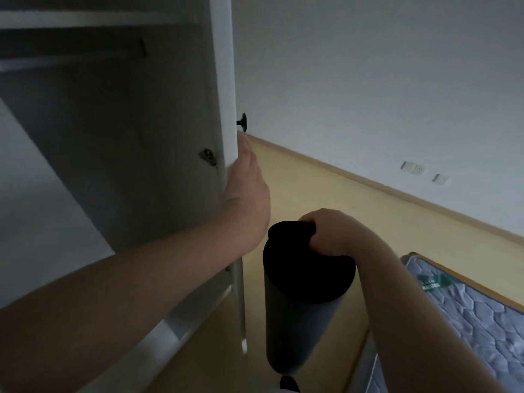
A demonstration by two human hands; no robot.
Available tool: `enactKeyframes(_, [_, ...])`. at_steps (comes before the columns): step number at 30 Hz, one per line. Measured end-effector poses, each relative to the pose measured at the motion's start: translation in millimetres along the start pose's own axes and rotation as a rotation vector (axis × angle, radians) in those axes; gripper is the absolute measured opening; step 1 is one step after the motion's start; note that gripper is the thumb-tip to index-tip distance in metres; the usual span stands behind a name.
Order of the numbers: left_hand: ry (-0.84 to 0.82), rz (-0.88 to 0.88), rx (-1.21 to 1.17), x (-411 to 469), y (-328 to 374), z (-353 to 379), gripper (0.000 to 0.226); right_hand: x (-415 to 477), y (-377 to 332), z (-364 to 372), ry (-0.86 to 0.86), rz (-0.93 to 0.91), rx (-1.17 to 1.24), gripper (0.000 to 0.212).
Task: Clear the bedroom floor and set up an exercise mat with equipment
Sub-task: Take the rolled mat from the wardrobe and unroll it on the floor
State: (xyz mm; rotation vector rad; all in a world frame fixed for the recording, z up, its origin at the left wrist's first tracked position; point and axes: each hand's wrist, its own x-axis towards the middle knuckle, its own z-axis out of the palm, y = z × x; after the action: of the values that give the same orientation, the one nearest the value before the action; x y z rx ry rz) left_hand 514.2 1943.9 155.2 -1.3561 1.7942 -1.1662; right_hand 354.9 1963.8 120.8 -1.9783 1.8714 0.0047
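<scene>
Right fingers [310, 222] gripping rolled mat [297, 321], left fingers [245, 150] straight against wardrobe door [222, 80], mattress label [432, 282] unreadable

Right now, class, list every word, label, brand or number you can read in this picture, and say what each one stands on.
No text here can be read.
On the green label of the mattress: pale lettering, too blurred to read.
On the wall plates: no readable marks.
On the rolled mat: no print shows.
</scene>
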Motion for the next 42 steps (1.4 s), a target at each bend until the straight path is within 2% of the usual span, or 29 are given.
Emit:
enactKeyframes(2, [-0.073,-0.019,-0.008,-5.8,-3.3,18.5,0.072,9.3,-17.2,7.8,-0.006,-0.031,-0.009,0.049])
enactKeyframes(4, [-0.081,-0.062,0.001,-8.9,-7.4,42.8,0.072,17.5,-30.9,14.1,0.001,-0.053,-0.001,0.05])
enactKeyframes(11, [0.0,-0.178,-0.029,-20.0,-50.7,148.2,0.075,42.3,-88.4,23.4,0.039,-0.179,0.018,0.045])
enactKeyframes(16, [0.031,-0.139,0.029,-24.1,-73.2,201.1,0.07,59.0,-119.5,26.0,0.073,-0.213,0.068,0.04])
enactKeyframes(21, [0.032,-0.129,0.057,-19.4,-79.0,218.3,0.079,72.0,-135.4,27.3,0.107,-0.228,0.1,0.049])
enactKeyframes(32, [0.031,-0.139,0.03,-13.5,-95.7,247.1,0.088,88.5,-147.4,22.9,0.091,-0.245,0.087,0.044])
enactKeyframes(38, [0.057,-0.149,0.002,-11.6,-96.7,259.1,0.088,95.8,-146.0,23.2,0.076,-0.235,0.063,0.041])
enactKeyframes(42, [0.077,-0.15,0.002,-8.6,-97.3,266.2,0.079,101.0,-144.6,23.5,0.067,-0.228,0.068,0.041])
